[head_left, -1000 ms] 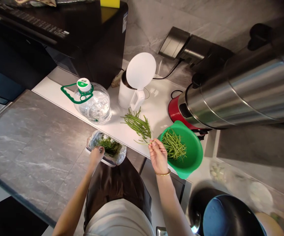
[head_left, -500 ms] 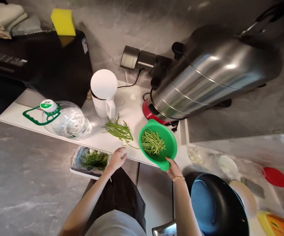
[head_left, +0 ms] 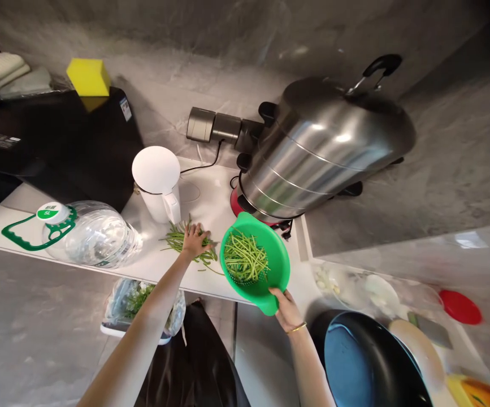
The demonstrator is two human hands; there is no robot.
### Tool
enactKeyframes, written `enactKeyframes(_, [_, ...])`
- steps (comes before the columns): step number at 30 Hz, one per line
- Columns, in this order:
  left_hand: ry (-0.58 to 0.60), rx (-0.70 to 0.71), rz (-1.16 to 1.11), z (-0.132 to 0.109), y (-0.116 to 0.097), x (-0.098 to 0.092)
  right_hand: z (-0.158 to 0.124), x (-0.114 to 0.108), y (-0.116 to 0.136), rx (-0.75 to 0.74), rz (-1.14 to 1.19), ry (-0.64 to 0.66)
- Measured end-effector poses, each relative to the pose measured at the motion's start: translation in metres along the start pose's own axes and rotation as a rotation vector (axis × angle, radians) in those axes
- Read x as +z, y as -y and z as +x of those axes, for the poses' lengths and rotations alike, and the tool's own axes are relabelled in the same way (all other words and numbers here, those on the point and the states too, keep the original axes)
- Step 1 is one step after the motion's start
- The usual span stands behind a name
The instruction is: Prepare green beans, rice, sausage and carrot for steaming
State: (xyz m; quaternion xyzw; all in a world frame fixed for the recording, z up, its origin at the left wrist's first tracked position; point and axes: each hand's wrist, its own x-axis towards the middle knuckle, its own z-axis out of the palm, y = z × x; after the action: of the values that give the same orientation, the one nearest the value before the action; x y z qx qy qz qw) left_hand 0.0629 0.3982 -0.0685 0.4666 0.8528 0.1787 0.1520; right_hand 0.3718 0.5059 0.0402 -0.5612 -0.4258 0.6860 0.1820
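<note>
My right hand (head_left: 286, 308) grips the near rim of a green colander (head_left: 273, 282) that holds trimmed green beans (head_left: 245, 257). My left hand (head_left: 194, 239) reaches over the white counter and closes down on a loose pile of green beans (head_left: 176, 237) beside the colander, fingers curled over them. A plastic bag of bean trimmings (head_left: 132, 298) sits on a white tray at the counter's near edge, partly hidden by my left forearm.
A white kettle (head_left: 157, 181) and a clear 5L water bottle (head_left: 87, 232) with a green handle stand left of the beans. A large steel steamer pot (head_left: 325, 152) on a red base looms behind the colander. A black pan (head_left: 376, 362) lies at lower right.
My left hand moved from the counter edge up onto the loose bean pile. My right hand keeps hold of the colander rim. The view shifted right.
</note>
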Motion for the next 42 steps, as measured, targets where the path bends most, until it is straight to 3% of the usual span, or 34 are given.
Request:
enactKeyframes(5, [-0.079, -0.035, 0.014, -0.028, 0.019, 0.010, 0.016, 0.052, 0.025, -0.023, 0.005, 0.099])
enactKeyframes(11, [-0.088, -0.076, 0.046, -0.060, 0.045, 0.001, 0.050, 0.116, 0.032, -0.110, -0.053, 0.146])
enactKeyframes(17, [-0.263, -0.195, -0.044, -0.095, 0.057, -0.025, 0.077, 0.143, 0.028, -0.194, -0.134, 0.150])
enactKeyframes(21, [-0.382, -0.235, -0.187, -0.100, 0.034, -0.056, 0.084, 0.148, 0.025, -0.196, -0.159, 0.141])
enactKeyframes(25, [-0.307, -0.080, -0.201, -0.066, -0.012, -0.092, 0.084, 0.148, 0.023, -0.161, -0.181, 0.174])
enactKeyframes(28, [-0.324, 0.031, -0.211, -0.044, -0.029, -0.105, 0.083, 0.147, 0.026, -0.139, -0.185, 0.192])
enactKeyframes(31, [-0.483, -0.064, -0.323, -0.049, -0.016, -0.091, 0.088, 0.149, 0.030, -0.134, -0.172, 0.178])
enactKeyframes(34, [-0.559, -0.303, -0.309, -0.068, 0.008, -0.055, 0.098, 0.156, 0.034, -0.117, -0.148, 0.162])
enactKeyframes(36, [-0.468, -0.272, -0.211, -0.073, 0.018, -0.030, 0.106, 0.164, 0.036, -0.088, -0.131, 0.163])
enactKeyframes(38, [-0.339, -0.139, -0.119, -0.070, 0.022, -0.011, 0.113, 0.173, 0.038, -0.050, -0.114, 0.172])
enactKeyframes(42, [-0.188, -0.051, -0.045, -0.062, 0.028, 0.005, 0.117, 0.193, 0.034, 0.009, -0.070, 0.205])
